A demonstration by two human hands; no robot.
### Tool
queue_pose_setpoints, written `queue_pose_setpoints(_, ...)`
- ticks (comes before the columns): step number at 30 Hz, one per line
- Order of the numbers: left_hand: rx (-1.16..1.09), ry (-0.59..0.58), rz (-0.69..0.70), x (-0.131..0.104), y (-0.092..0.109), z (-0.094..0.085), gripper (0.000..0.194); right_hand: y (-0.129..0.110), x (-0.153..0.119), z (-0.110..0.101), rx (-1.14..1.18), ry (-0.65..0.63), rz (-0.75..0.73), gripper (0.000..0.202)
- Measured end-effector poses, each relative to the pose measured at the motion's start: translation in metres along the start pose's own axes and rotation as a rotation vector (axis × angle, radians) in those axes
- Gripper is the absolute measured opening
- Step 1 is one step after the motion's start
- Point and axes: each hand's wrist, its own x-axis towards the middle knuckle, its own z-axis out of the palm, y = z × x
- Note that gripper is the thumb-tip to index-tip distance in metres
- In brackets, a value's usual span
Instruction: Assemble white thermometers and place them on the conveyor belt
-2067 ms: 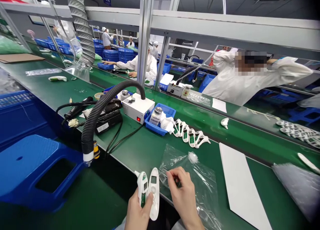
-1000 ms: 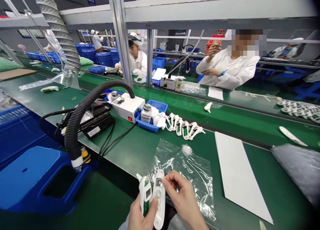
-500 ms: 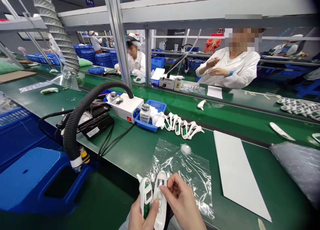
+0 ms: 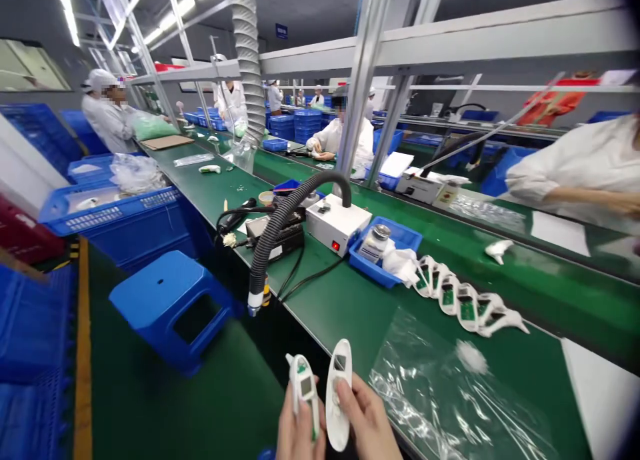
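My left hand (image 4: pixel 299 425) is closed around an ear thermometer body (image 4: pixel 305 388), a white shell with a pointed tip, a small dark screen and green circuit board showing. Beside it, my right hand (image 4: pixel 371 417) grips a long oval white cover (image 4: pixel 340 393) with a window near its top, the thumb pressed on its inner face. A narrow gap separates the two parts. Both hands are at the near edge of the green bench, left of a clear plastic sheet (image 4: pixel 425 373) with a white fluffy wad (image 4: pixel 471 357) on it.
Several open thermometer bodies (image 4: pixel 467 307) lie in a row beside a blue tray (image 4: pixel 390 273) holding a jar (image 4: pixel 375 241). A white box (image 4: pixel 327 223) with a black hose (image 4: pixel 280 227) stands further left. A blue stool (image 4: pixel 165 280) stands on the floor. Co-workers sit across the bench.
My view has swung left, so the bench things appear further right. The cover has come away from the thermometer body, and my right thumb has shifted onto the cover's middle.
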Motion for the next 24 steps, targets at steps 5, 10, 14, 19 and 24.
queue_pose_setpoints(5,-0.239,-0.005,-0.054,0.063,0.058,-0.043,0.052,0.025,0.069,0.067,0.108,-0.194,0.166,0.061)
queue_pose_setpoints(10,-0.298,0.103,-0.037,0.109,0.081,-0.068,0.039,0.057,0.111,0.130,0.132,-0.202,0.259,0.066)
queue_pose_setpoints(14,-0.283,0.056,-0.068,0.112,0.073,-0.054,0.045,0.058,0.107,0.119,0.142,-0.142,0.247,0.063)
queue_pose_setpoints(19,-0.272,-0.008,-0.102,0.105,0.069,-0.041,0.047,0.049,0.099,0.104,0.129,-0.089,0.234,0.062)
queue_pose_setpoints(24,-0.276,0.082,-0.036,0.111,0.082,-0.063,0.049,0.061,0.103,0.133,0.137,-0.112,0.237,0.059)
